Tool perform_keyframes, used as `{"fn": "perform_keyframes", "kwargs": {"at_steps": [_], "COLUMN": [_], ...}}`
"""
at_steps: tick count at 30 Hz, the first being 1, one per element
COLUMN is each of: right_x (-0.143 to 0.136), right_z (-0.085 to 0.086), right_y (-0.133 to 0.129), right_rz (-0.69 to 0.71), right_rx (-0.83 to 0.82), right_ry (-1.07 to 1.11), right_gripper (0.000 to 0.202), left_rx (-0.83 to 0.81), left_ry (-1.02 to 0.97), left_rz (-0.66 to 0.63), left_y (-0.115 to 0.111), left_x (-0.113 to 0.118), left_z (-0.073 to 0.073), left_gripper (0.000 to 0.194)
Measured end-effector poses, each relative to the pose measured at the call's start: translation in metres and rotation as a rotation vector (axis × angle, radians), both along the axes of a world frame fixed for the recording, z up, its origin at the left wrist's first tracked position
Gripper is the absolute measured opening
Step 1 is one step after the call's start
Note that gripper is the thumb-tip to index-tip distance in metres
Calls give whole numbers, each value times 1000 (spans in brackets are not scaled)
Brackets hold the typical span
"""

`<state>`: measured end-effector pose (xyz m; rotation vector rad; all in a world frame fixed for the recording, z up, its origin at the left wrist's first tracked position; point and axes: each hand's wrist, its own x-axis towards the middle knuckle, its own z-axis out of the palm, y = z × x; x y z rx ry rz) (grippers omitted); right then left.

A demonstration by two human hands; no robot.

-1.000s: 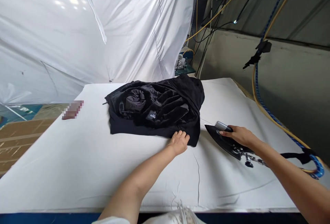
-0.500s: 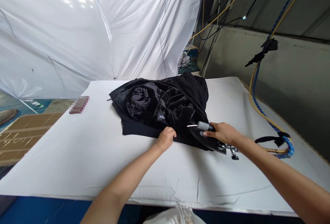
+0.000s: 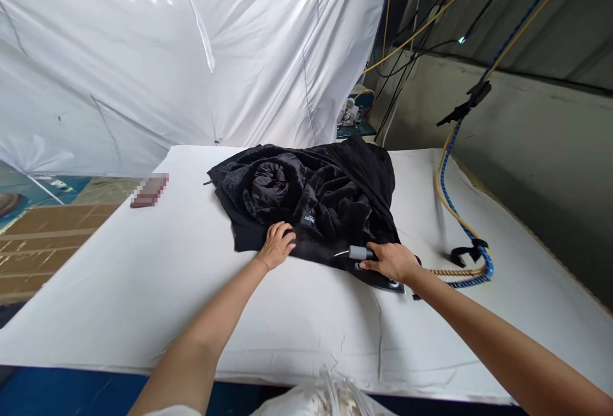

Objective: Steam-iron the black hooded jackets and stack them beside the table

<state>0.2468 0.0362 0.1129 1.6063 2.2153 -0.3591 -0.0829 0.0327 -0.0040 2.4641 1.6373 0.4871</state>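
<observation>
- The right hand [image 3: 395, 261] has its grip closed around the handle of the dark iron [image 3: 376, 277], whose tip points left along the garment's near edge, toward its right end.
- The left hand [image 3: 276, 247] touches that same edge farther left, fingers bent; whether its grip pinches the cloth, I cannot tell.
- The black garment [image 3: 330, 176] lies bunched across the middle of the white surface [image 3: 201, 301], plush lining up, a label [image 3: 308, 217] near its middle.
- Right of the iron, a blue hose [image 3: 445, 173] and a yellow hose [image 3: 437, 179] loop down onto the surface.
- A maroon item [image 3: 151, 191], pixelated, sits at the far left.
- White sheeting [image 3: 143, 71] hangs beyond.
</observation>
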Motion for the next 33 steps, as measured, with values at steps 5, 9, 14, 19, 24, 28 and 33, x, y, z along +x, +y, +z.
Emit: {"fn": "perform_keyframes", "kwargs": {"at_steps": [5,9,14,19,24,28,33], "right_x": [-16,-27,-43,-61,-74,-77,-78], "right_z": [-2,-3,-4,-6,-6,-2,-3], "right_y": [3,1,-2,-2,1,2,1], "right_rz": [-59,-52,4,-62,-256,-212,-144], "right_rx": [30,73,43,55,79,27,8], "right_ry": [7,48,61,76,70,89,71], "right_gripper": [59,51,48,48,58,57,51], "left_rx": [-128,-263,-361,-387,-207,-52,-255], "left_ry": [81,97,92,96,93,86,108], "left_rz": [-3,-39,-36,-43,25,-67,35], "left_y": [4,17,39,43,28,30,61], "left_x": [-36,-50,-56,-56,-34,-3,12], "left_z": [2,3,8,15,26,35,33], "left_gripper": [44,61,83,85,42,40,54]}}
